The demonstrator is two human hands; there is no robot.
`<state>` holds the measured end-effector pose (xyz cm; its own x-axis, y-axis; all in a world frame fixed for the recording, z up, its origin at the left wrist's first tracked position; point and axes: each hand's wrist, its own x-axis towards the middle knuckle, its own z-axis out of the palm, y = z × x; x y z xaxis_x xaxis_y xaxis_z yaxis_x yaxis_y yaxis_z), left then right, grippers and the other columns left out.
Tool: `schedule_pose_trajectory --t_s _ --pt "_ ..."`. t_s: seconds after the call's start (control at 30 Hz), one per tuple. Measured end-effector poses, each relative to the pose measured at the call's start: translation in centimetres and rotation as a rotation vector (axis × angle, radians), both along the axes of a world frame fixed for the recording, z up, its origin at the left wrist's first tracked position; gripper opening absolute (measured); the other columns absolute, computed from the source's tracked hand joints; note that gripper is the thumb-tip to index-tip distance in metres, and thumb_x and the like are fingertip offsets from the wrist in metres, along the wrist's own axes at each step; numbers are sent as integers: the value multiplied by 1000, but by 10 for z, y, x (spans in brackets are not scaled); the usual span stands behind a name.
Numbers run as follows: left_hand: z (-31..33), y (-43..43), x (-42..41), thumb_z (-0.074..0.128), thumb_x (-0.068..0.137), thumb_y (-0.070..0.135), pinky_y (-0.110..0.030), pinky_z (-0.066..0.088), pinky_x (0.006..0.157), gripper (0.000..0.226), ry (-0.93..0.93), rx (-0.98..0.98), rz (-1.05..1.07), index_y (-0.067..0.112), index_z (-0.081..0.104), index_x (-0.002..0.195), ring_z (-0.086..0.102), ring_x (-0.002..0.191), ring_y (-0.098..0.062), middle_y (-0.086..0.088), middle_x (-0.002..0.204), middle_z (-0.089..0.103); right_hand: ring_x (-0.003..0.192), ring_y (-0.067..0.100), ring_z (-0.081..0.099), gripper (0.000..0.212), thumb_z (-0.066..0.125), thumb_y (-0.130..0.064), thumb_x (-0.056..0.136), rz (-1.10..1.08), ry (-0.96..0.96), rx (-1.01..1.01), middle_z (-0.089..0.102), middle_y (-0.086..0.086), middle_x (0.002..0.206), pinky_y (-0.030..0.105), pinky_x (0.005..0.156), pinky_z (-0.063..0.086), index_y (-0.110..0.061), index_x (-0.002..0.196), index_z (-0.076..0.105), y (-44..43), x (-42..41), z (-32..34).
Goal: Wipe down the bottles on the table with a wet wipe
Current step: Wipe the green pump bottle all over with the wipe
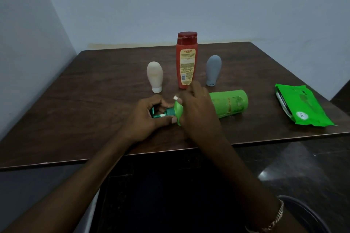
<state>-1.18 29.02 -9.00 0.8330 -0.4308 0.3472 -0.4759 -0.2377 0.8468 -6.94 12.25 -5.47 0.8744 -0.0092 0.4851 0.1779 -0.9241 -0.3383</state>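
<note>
Green pump bottle [231,103]: lying on its side near the front edge of the bench [94,91], pump pointing left. The left hand [147,115] is curled round the pump head and the right hand [197,108] is wrapped over the shoulder (both hands clamped on it). Behind, mid-bench: cream bottle [155,76], red bottle [186,62] and grey bottle [213,70], standing in a row; green wipes pack [303,105] flat by the right edge.
</note>
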Motion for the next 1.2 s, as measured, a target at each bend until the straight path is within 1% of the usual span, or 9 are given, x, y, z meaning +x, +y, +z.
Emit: schedule_pose_trajectory --t_s 0.1,0.23,0.43,0.53,0.73,0.83,0.9,1.03,1.2 --pt "0 -1 1 91 76 14 -38 55 77 28 -12 17 -6 14 75 98 70 88 -29 -7 93 75 103 22 48 39 66 1 78 -86 -48 22 52 13 120 36 85 48 -8 116 66 -37 1 -5" --pt "3 -3 0 90 76 12 -27 55 79 27 12 0 -4 15 76 98 71 87 -16 -2 96 76 90 34 54 24 64 3 82 -328 -88 49 54 19 107 29 68 29 -4 104 71 -104 1 -7" --pt "3 -3 -1 90 74 10 -35 57 83 28 39 -32 10 12 77 99 72 93 -27 -4 98 78 77 33 57 27 64 -8 87 -390 -214 160 56 15 92 34 63 43 -13 111 74 -128 -7 -27" --pt "3 -2 0 90 75 11 -41 56 84 28 45 -26 13 12 77 100 71 93 -30 -8 98 77 71 34 60 23 69 -7 84 -379 -246 192 60 16 84 39 64 48 -7 106 76 -132 -18 -32" --pt "4 -2 0 89 75 11 -43 57 85 28 70 -44 18 11 77 100 72 93 -31 -8 98 77 80 31 65 16 69 -16 86 -399 -192 181 71 14 89 36 74 48 -9 97 78 -139 -21 -21" --pt "5 -2 0 89 77 11 -45 57 84 25 82 -63 19 10 77 98 71 92 -33 -8 97 77 79 35 63 17 63 -11 90 -421 -205 175 67 18 92 30 67 43 -6 101 76 -120 -17 -21" --pt "5 -2 0 89 77 11 -44 57 81 23 83 -65 27 10 77 97 70 89 -35 -11 94 76 77 31 60 17 63 -5 91 -367 -191 192 64 19 92 24 65 32 -1 103 74 -94 -17 -23" --pt "4 -3 1 88 77 10 -45 55 74 21 80 -82 38 8 77 94 68 80 -40 -18 89 74 83 15 54 23 61 -4 92 -104 -132 197 58 9 103 29 70 50 -1 114 67 -32 -20 -30" --pt "4 -2 0 87 77 5 -34 57 70 22 126 -122 35 2 75 96 70 68 -21 -15 81 75 85 15 55 20 58 -8 96 107 -146 166 56 5 101 25 71 46 -3 112 67 -10 -25 -36"
